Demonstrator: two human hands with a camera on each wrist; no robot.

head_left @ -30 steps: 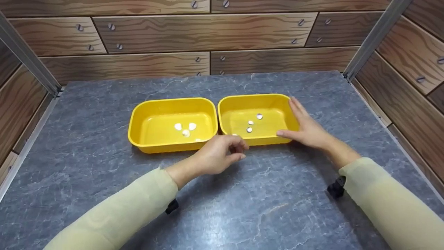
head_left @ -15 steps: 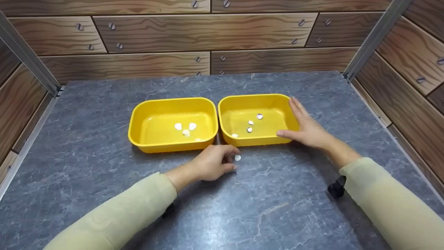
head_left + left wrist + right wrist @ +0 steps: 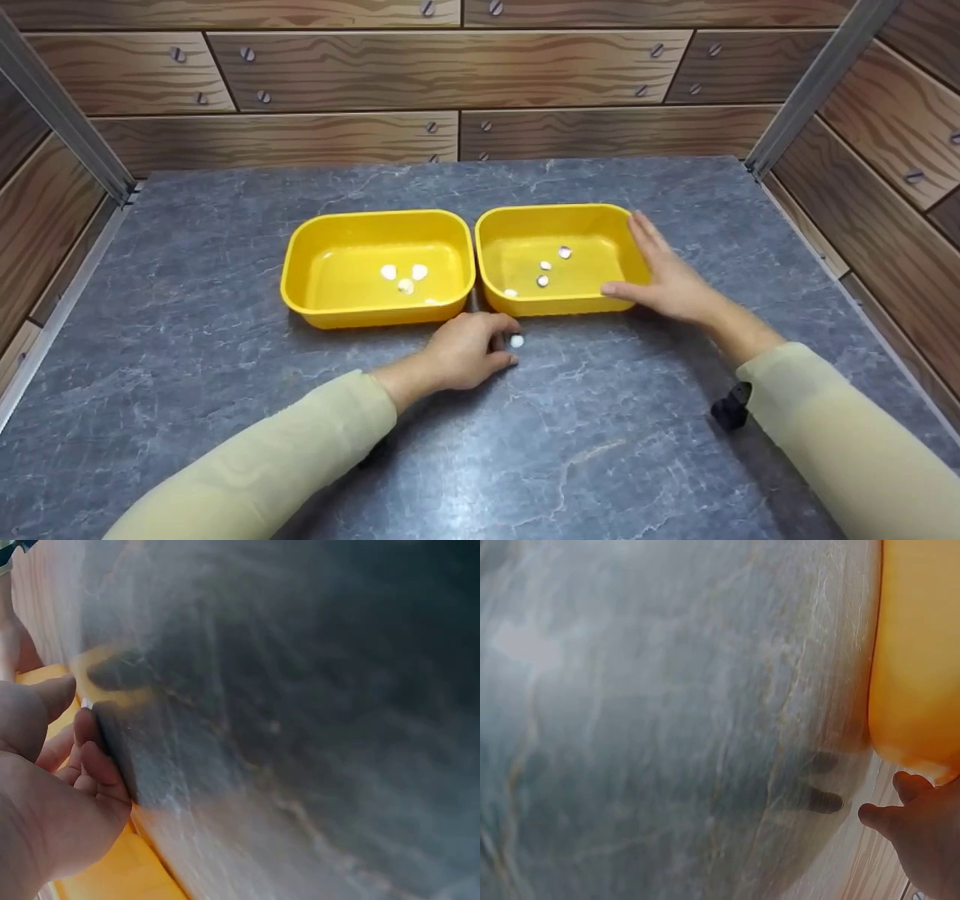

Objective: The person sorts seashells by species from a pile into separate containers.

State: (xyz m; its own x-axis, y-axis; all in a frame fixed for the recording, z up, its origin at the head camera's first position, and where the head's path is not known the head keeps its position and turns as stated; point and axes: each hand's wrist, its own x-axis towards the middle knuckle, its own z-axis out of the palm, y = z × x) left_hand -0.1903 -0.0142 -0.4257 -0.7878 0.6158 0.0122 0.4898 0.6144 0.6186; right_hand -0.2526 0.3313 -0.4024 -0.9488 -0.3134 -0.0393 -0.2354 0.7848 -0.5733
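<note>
A small white round piece (image 3: 517, 340) lies on the table in front of the right yellow bin. My left hand (image 3: 469, 351) is at it, thumb below and index finger above, with a gap between them; in the left wrist view the thumb (image 3: 56, 697) stands apart from the curled fingers. My right hand (image 3: 671, 281) rests at the right end of the right yellow bin (image 3: 555, 306), fingers straight along its side and thumb over the front rim. Several small round pieces (image 3: 543, 280), white with some silvery, lie in that bin.
A left yellow bin (image 3: 375, 319) stands beside the right one, a narrow gap between them. Several white pieces (image 3: 406, 286) lie inside it. Wood-patterned walls (image 3: 450, 71) enclose the grey marbled table (image 3: 570, 450) at the back and sides.
My left hand has moved down and slightly left from the right bin's front rim to the table, where the white piece now shows by its fingertips. My right hand stays in place.
</note>
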